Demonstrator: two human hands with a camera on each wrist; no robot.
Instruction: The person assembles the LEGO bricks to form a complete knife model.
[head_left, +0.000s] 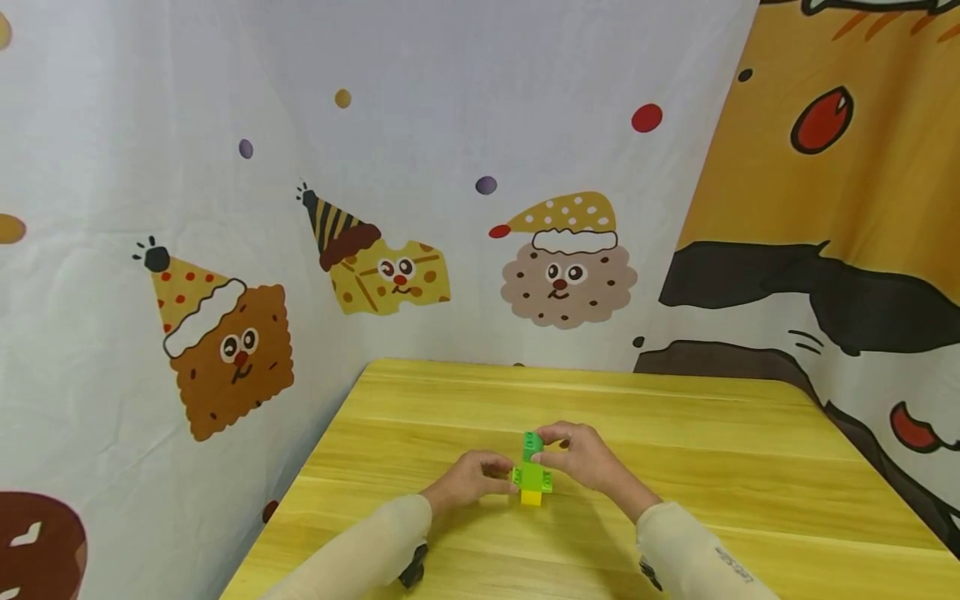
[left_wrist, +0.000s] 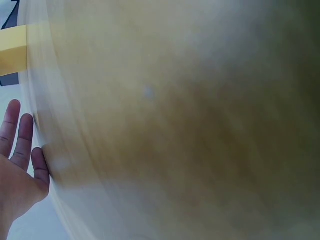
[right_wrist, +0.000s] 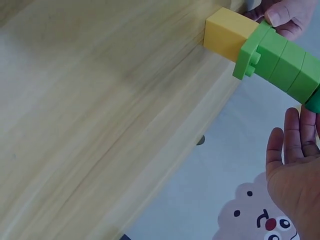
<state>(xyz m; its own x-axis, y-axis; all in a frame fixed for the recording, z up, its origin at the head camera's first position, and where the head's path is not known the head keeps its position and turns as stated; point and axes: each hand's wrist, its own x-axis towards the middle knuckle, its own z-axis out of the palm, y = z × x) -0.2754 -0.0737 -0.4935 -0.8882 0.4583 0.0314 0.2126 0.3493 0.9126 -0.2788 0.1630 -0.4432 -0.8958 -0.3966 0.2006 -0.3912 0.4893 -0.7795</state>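
Note:
A small tower of toy building bricks stands on the wooden table. Its base is a yellow brick, under a green crosspiece whose studded ends stick out on both sides. Stacked light green bricks follow, with a darker green brick at the top. From the left, my left hand pinches the crosspiece's end. On the other side my right hand holds the darker green brick between thumb and fingers. In the left wrist view, only the yellow brick shows clearly of the tower.
The wooden table extends around the tower, its far edge near a cloth backdrop printed with cartoon food figures. Each sleeve has a dark wrist device, the left one showing below the cuff.

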